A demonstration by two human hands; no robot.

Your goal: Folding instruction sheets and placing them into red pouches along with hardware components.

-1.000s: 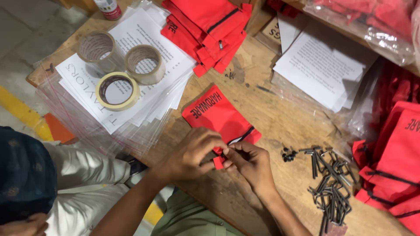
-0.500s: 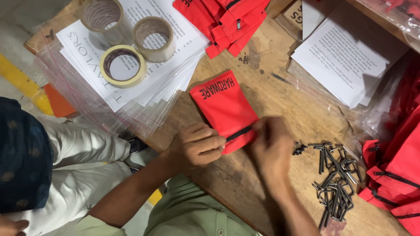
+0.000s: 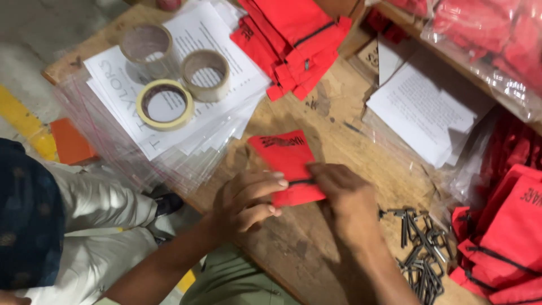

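Observation:
A small red fabric pouch (image 3: pixel 285 155) with black print and a black zip lies on the wooden table (image 3: pixel 333 121). My left hand (image 3: pixel 248 200) grips the pouch's near left edge between thumb and fingers. My right hand (image 3: pixel 344 197) pinches its right side at the black zip line. A heap of dark metal screws (image 3: pixel 420 248) sits on the table just right of my right hand.
Three tape rolls (image 3: pixel 164 104) rest on a stack of printed sheets in clear bags (image 3: pixel 169 141) at the left. More red pouches (image 3: pixel 293 36) are piled at the back and at the right (image 3: pixel 502 243). Papers (image 3: pixel 423 104) lie back right. Another person's leg (image 3: pixel 84 226) is at lower left.
The pouch has shifted slightly while both hands stay on it. My right hand has slid along the zip line. The camera view has moved a little closer.

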